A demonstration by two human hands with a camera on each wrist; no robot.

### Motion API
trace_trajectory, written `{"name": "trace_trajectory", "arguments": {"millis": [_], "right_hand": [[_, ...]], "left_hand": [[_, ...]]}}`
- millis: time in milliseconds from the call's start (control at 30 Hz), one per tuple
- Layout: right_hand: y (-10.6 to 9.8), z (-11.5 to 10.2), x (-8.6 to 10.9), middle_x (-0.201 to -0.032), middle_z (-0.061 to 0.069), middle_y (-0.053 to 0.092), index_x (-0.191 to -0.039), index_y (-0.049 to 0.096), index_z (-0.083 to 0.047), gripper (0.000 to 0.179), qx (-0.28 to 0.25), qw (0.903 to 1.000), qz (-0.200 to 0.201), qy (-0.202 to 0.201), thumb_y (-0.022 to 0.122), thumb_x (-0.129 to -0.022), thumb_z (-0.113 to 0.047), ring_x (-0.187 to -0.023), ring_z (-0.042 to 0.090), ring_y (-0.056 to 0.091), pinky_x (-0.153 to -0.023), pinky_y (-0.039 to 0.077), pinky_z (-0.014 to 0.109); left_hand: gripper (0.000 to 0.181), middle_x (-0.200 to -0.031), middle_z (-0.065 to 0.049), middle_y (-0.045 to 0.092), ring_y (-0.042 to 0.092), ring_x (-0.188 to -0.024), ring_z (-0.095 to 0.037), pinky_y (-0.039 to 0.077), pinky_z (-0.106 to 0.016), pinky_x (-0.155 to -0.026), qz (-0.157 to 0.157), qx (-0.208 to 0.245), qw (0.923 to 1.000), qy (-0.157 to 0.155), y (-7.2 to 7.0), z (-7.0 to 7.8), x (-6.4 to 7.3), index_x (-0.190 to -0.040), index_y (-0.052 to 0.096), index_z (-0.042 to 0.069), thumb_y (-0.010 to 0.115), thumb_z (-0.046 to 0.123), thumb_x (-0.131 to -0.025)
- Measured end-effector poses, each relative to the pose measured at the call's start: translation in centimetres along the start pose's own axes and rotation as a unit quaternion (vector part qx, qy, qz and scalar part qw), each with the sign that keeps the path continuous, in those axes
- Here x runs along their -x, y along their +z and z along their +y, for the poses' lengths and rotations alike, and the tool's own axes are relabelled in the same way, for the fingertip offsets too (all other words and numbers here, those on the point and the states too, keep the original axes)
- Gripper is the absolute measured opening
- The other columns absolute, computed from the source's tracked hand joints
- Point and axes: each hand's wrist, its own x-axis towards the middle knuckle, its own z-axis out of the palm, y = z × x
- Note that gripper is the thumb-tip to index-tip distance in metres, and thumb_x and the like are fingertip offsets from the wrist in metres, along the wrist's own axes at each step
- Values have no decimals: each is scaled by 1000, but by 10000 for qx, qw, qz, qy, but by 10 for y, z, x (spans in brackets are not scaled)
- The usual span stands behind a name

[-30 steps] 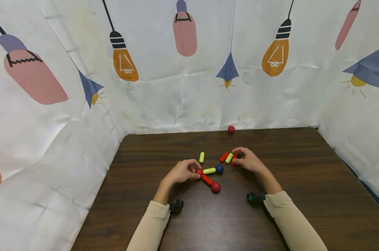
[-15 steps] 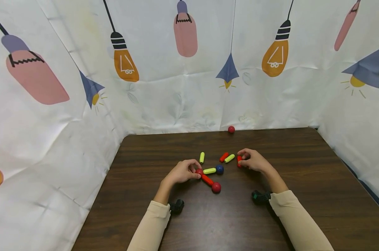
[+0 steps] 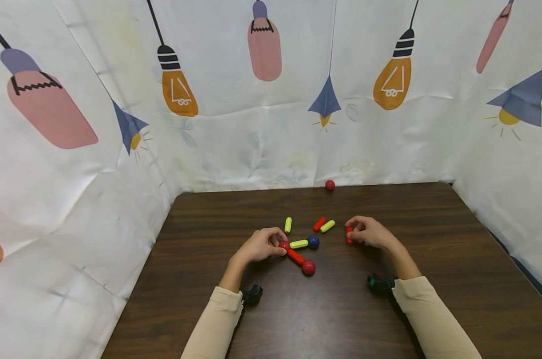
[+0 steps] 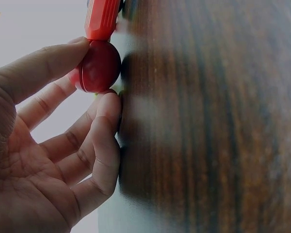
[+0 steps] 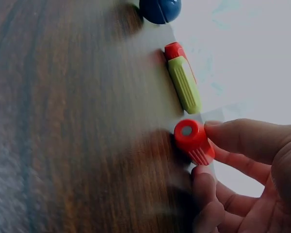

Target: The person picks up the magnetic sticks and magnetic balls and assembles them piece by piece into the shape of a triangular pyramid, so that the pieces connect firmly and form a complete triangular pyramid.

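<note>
My left hand (image 3: 263, 245) pinches a red ball (image 4: 100, 67) between thumb and fingers, low over the table. Two rods join that ball: a red rod (image 3: 295, 257) leading to another red ball (image 3: 308, 268), and a yellow-green rod (image 3: 299, 244) leading to a blue ball (image 3: 313, 242). To the right, my right hand (image 3: 373, 233) pinches a loose red rod (image 5: 194, 141) by its sides. A round grey spot shows on that rod's end in the right wrist view.
A red rod (image 3: 319, 224) and a yellow-green rod (image 3: 327, 226) lie side by side between the hands. Another yellow-green rod (image 3: 288, 225) lies farther left. One red ball (image 3: 330, 184) sits at the back edge of the brown table (image 3: 226, 209), before a printed curtain (image 3: 226, 149).
My right hand has moved right and slightly nearer with the red rod, away from the rods beside it. The yellow-green rod there has turned a little. My left hand has stayed put.
</note>
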Motion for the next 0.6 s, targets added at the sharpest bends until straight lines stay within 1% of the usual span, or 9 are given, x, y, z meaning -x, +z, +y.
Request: {"name": "trace_trajectory", "arguments": {"millis": [133,300,500,600], "right_hand": [[3,-2,1,-89,9,60,-132,61,-4,36,-19,9999,-83,90,68,-98,-15,-72,21,58,-62,51,33],[5,-4,3,-88,10,61,-135,63,-5,39,178,9994,-292,43,63,-96,-10,-70,22,60,-64,54,34],[6,-7,5,-86,9,61,-132,65,-7,36,204,9993,-283,111,61,-96,-8,-66,22,61,-64,55,35],[6,-7,6,-87,10,61,-130,64,-6,34,138,9994,-309,29,61,-96,-6,-67,22,61,-64,57,35]], "left_hand": [[23,-86,-4,63,57,-65,-16,49,-31,-61,4,-14,10000,17,0,0,0,-109,71,18,81,21,-89],[22,-86,-5,63,57,-64,-16,50,-31,-62,15,-25,10000,-13,0,0,1,-108,71,20,81,21,-89],[22,-86,-4,63,58,-64,-16,50,-31,-62,6,-24,10000,22,0,0,1,-109,70,19,81,20,-89],[22,-86,-5,63,58,-64,-16,50,-31,-62,4,-10,10000,13,0,0,0,-108,71,20,81,20,-89]]}}
